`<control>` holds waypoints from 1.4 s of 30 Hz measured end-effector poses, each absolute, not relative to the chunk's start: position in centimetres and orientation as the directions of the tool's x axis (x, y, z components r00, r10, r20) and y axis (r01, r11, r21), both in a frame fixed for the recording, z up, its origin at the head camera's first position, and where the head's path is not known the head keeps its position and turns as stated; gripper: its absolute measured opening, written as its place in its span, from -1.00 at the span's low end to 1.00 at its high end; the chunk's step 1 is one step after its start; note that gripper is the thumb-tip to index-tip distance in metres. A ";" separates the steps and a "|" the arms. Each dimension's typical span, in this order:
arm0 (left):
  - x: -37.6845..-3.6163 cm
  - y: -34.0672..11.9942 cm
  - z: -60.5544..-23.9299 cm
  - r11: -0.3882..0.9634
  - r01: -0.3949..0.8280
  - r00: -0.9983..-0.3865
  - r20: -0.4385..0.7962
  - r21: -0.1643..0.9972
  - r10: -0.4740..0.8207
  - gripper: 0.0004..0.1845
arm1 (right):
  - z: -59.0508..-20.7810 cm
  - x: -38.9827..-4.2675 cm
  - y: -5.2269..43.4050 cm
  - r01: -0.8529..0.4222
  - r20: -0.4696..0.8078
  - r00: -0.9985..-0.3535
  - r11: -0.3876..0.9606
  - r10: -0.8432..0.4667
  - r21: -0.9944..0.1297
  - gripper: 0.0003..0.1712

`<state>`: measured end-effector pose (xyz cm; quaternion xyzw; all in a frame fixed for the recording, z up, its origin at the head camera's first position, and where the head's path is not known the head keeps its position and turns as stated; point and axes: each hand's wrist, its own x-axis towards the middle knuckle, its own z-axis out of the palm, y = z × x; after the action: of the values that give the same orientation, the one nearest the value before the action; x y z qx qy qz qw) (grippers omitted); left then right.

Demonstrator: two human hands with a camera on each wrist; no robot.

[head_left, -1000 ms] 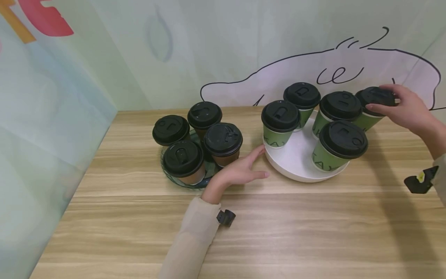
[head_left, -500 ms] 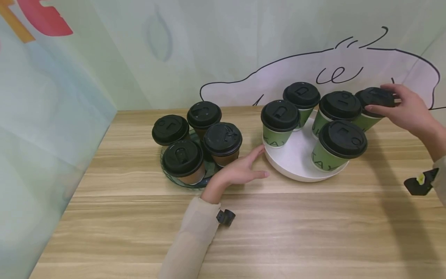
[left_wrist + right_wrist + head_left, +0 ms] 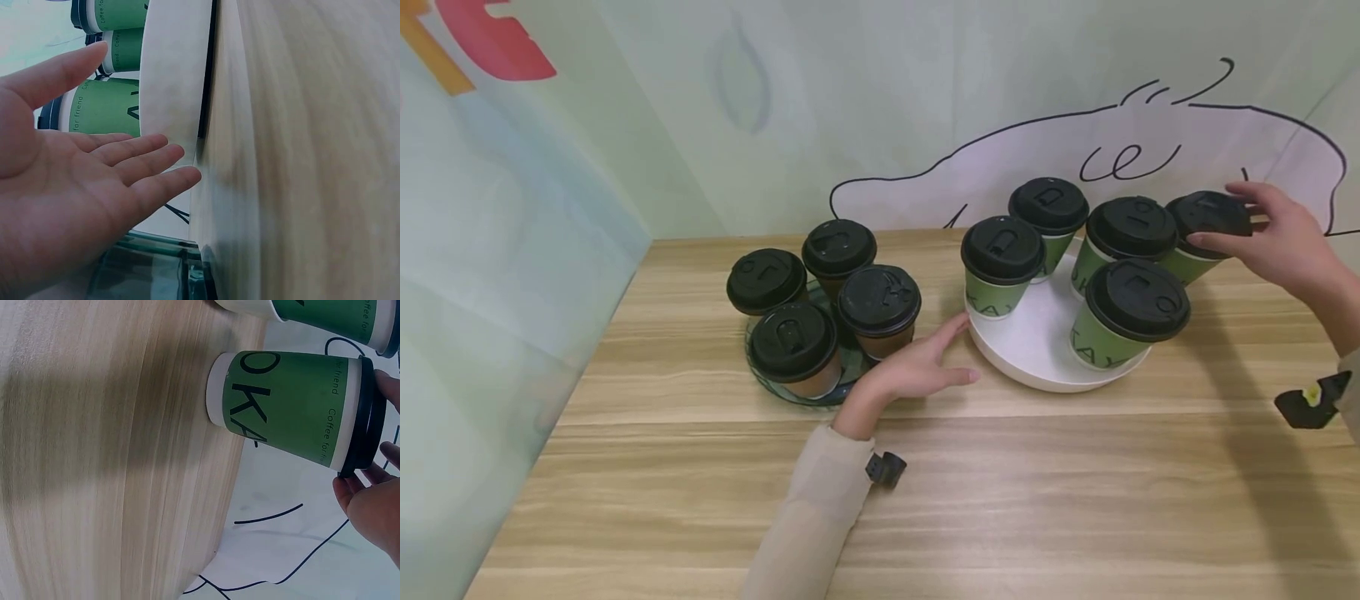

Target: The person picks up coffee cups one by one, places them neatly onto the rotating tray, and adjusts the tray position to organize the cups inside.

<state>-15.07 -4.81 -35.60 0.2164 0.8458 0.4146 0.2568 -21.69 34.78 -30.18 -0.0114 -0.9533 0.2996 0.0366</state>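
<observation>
At the back right, my right hand grips the black lid of a green paper coffee cup, thumb and fingers on opposite sides of its edge. This cup is beyond the right side of a white round tray; whether its base touches the table, I cannot tell. The tray bears several green lidded cups, among them a front one and a left one. My left hand has its fingers extended, fingertips at the tray's left rim. The left wrist view shows the palm with nothing in it.
Left of the tray, a green glass plate carries several brown cups with black lids. The left forearm passes close to that plate. A pale printed backdrop rises behind the wooden table.
My right hand and the lid it grips have shifted very slightly to the right and down in the head view. The left hand, tray and other cups look unmoved.
</observation>
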 end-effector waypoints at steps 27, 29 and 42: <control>-15.0 -4.7 -35.5 0.565 0.141 -0.776 -0.263 0.813 0.573 -0.19 | -29.5 -19.5 35.7 -0.022 0.105 -0.994 0.829 0.044 -0.559 -0.06; -15.0 -4.7 -35.5 0.565 0.138 -0.776 -0.265 0.814 0.572 -0.19 | -29.9 -19.7 36.4 -0.028 0.116 -0.992 0.827 0.044 -0.561 -0.05; -15.0 -4.7 -35.5 0.564 0.141 -0.779 -0.260 0.813 0.570 -0.19 | -30.5 -18.6 37.4 -0.069 0.183 -0.982 0.832 0.039 -0.550 -0.07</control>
<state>-15.04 -4.74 -35.53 0.2102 0.8460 0.4168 0.2575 -18.57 37.40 -30.48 0.0080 -0.9526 0.2895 0.0934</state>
